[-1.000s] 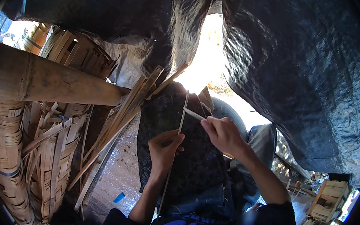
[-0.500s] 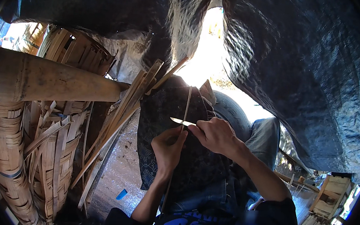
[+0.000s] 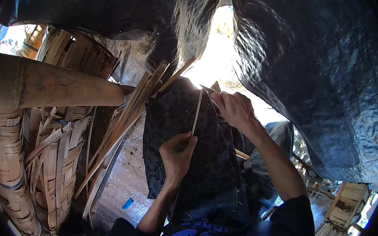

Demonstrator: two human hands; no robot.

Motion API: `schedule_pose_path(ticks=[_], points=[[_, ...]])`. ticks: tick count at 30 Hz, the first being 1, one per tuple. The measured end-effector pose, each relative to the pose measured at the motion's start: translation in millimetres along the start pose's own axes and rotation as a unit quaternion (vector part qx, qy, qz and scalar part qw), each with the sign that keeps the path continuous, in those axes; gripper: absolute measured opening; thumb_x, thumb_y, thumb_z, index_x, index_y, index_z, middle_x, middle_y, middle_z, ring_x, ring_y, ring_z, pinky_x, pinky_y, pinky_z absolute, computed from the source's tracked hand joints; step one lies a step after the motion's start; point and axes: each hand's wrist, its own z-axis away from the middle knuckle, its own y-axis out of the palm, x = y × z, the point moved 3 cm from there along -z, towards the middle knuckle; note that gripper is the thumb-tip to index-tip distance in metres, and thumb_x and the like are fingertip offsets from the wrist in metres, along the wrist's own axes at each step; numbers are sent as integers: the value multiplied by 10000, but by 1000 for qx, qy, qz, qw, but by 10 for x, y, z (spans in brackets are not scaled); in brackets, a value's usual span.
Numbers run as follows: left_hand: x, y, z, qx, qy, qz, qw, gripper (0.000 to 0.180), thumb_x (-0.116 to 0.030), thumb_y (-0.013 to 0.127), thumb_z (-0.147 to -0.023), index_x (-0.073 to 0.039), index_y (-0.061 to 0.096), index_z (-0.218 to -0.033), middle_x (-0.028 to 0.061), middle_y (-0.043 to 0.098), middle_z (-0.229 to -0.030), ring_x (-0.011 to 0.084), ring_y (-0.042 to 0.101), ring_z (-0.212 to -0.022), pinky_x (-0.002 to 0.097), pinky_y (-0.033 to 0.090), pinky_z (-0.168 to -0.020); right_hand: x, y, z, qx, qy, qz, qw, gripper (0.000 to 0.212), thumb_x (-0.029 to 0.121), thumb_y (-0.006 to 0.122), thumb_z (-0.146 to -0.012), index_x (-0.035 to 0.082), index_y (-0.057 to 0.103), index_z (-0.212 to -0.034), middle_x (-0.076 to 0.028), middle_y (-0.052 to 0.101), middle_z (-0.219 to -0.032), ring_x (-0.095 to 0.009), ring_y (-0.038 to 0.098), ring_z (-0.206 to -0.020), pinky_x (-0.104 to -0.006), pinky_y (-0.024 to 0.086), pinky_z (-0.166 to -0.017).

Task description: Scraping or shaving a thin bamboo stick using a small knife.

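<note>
My left hand (image 3: 175, 156) pinches a thin bamboo strip (image 3: 197, 112) between thumb and fingers over my lap. The strip stands out away from me past the fingers, and its lower part trails down beside my forearm. Farther out, my right hand (image 3: 237, 110) is closed round a knife (image 3: 206, 88). Its handle is hidden in my fist, and the blade shows dark near the strip's far end. Whether blade and strip touch, I cannot tell. Beneath both hands a dark patterned cloth (image 3: 166, 120) covers my legs.
Left of my lap, long split bamboo strips (image 3: 131, 108) lean in a bundle. A thick bamboo pole (image 3: 66, 85) crosses above woven bamboo baskets (image 3: 4, 151). Dark plastic sheeting (image 3: 313, 84) hangs ahead. A wooden crate (image 3: 348, 203) stands at the right, and a blue scrap (image 3: 128, 203) lies on the floor.
My right hand has moved away from me with the knife, from just above my left fingers to near the strip's far end. The left hand keeps its place and grip.
</note>
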Motion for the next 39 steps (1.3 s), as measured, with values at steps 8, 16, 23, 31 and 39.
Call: schedule_pose_path(ticks=[8, 16, 23, 31, 39], points=[[-122, -133, -45, 38, -93, 51, 994, 284, -238, 607, -925, 8, 676, -1049, 49, 656, -789, 46, 510, -560, 196, 397, -499, 266, -133, 142, 56, 121, -284, 950, 383, 403, 419, -992, 44, 553, -996, -82, 539, -614, -188, 568, -567, -331, 426, -540], [-179, -52, -136, 80, -22, 28, 996, 283, -193, 584, -938, 41, 645, -1085, 74, 663, -813, 51, 513, -563, 195, 410, -504, 595, 260, 178, 35, 187, -551, 813, 190, 274, 585, -945, 84, 585, -957, 80, 428, -599, 6, 355, -459, -188, 240, -411], [-254, -210, 75, 167, -114, 70, 977, 403, -320, 445, -1007, 24, 653, -1038, -49, 441, -599, 17, 365, -503, 192, 288, -449, 641, 25, 39, 94, 207, -620, 751, 165, 238, 564, -951, 82, 547, -1002, 70, 417, -641, -3, 337, -475, -197, 269, -431], [-249, -87, -95, 135, -105, 61, 983, 381, -303, 427, -1014, 1, 654, -986, -89, 328, -588, 0, 273, -495, 188, 217, -435, 440, -113, 303, 119, 195, -681, 696, 159, 125, 444, -963, 38, 555, -1036, 18, 435, -758, -61, 371, -529, -214, 324, -483], [-203, -45, -98, 143, -114, 73, 980, 356, -286, 435, -1012, -2, 648, -1005, -91, 328, -598, -5, 273, -504, 185, 213, -437, 341, -130, 510, 91, 162, -546, 817, 247, 214, 457, -994, 34, 611, -927, 48, 413, -599, -48, 388, -516, -218, 323, -473]])
